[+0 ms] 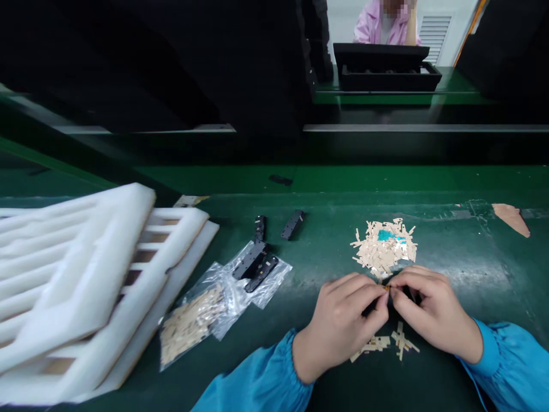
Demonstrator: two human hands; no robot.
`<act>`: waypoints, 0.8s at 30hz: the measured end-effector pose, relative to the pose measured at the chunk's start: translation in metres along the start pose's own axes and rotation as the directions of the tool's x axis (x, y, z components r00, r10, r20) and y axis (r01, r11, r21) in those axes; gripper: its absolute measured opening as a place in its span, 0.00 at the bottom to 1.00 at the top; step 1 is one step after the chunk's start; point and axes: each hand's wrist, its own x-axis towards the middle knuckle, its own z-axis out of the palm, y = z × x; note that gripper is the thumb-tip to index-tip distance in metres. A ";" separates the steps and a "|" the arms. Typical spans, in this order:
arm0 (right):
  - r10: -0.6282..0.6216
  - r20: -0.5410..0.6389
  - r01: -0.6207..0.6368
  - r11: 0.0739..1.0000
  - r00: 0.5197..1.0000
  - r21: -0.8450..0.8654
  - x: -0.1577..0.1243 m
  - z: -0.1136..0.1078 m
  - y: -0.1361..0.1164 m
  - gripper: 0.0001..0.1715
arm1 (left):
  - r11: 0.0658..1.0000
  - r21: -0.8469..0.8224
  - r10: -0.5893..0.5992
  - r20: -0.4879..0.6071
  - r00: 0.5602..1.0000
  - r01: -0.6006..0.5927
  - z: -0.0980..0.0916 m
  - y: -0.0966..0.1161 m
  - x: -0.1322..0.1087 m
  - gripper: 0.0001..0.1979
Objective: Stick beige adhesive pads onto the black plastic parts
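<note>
My left hand [345, 320] and my right hand [433, 309] meet over the green table, thumb and fingers of each pinched together. Between the fingertips is a tiny yellowish piece [387, 288], mostly covered, its kind too small to make out. Just beyond the hands lies a heap of small flat beige pieces [377, 249] with bits of shiny blue film [388, 235] on top. Closer to me, below the hands, a few loose beige pieces [403, 341] are scattered, some partly behind my left hand.
On the left, white slotted foam trays [128, 320] are stacked. Clear plastic bags [193, 323] hold more beige pieces, with black plastic parts [251, 260] on top. Another black part [293, 224] lies nearby. A person [386, 23] sits beyond a black box [390, 77].
</note>
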 end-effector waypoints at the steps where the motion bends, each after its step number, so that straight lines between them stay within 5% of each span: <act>1: -0.006 0.000 0.006 1.000 1.000 -0.001 0.000 0.000 0.000 0.10 | 1.000 0.000 -0.003 0.001 1.000 0.003 0.000 0.000 0.000 0.04; 9: 0.087 -0.031 -0.086 0.996 0.996 0.040 0.006 -0.008 0.009 0.11 | 0.955 -0.211 -0.207 0.016 0.978 0.206 -0.010 0.002 0.008 0.06; 13: 0.134 -0.077 -0.148 0.962 0.988 -0.229 0.014 -0.023 0.020 0.17 | 0.891 -0.277 -0.382 -0.023 0.924 0.361 -0.022 -0.005 0.013 0.06; 19: 0.224 0.270 -0.049 0.845 0.936 -0.532 0.015 -0.030 0.026 0.24 | 0.712 -0.442 -0.560 0.112 0.821 0.546 -0.026 -0.012 0.016 0.08; 22: 0.184 0.137 -0.083 0.838 0.973 -0.540 0.017 -0.028 0.025 0.19 | 0.628 -0.478 -0.583 0.235 0.778 0.614 -0.026 -0.013 0.017 0.09; 24: 0.163 0.030 -0.143 0.929 0.986 -0.341 0.019 -0.027 0.023 0.16 | 0.581 -0.498 -0.565 0.323 0.760 0.644 -0.026 -0.013 0.019 0.10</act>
